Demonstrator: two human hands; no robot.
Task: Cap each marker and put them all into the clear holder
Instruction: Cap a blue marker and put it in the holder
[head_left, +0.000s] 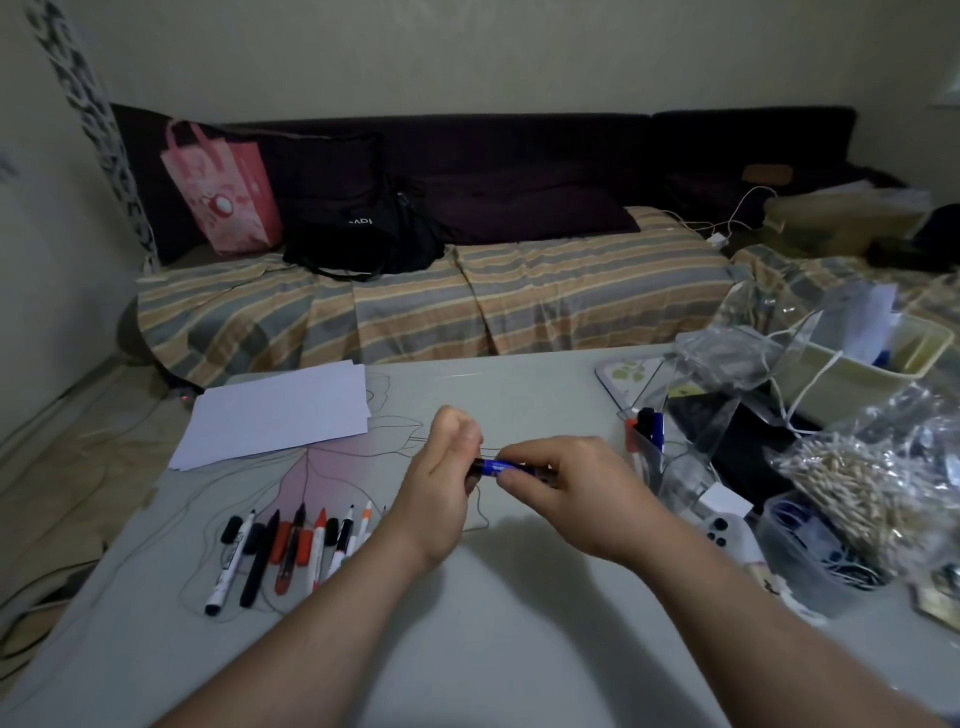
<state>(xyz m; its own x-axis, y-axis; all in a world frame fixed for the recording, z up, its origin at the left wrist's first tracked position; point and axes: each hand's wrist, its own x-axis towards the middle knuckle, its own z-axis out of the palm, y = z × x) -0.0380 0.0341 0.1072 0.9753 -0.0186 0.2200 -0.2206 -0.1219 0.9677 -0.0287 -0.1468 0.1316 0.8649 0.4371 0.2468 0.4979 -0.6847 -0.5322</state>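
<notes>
A pale counter (519, 623) with a faint line drawing of a flower carries everything. Near its left edge lies a row of markers (291, 545), black, red and orange, side by side, with loose caps among them. Beyond them rests a stack of white paper (280, 410). At the right stand a clear holder (647, 452) with markers in it, a phone (727, 530), a tub (810, 556), plastic bags (878, 478) and a cream bin (857, 374).

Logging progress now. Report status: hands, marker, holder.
Left hand and right hand both grip the blue marker above the table. Clear holder holds a few markers. Loose markers wait at left. Nothing blocks.
</notes>
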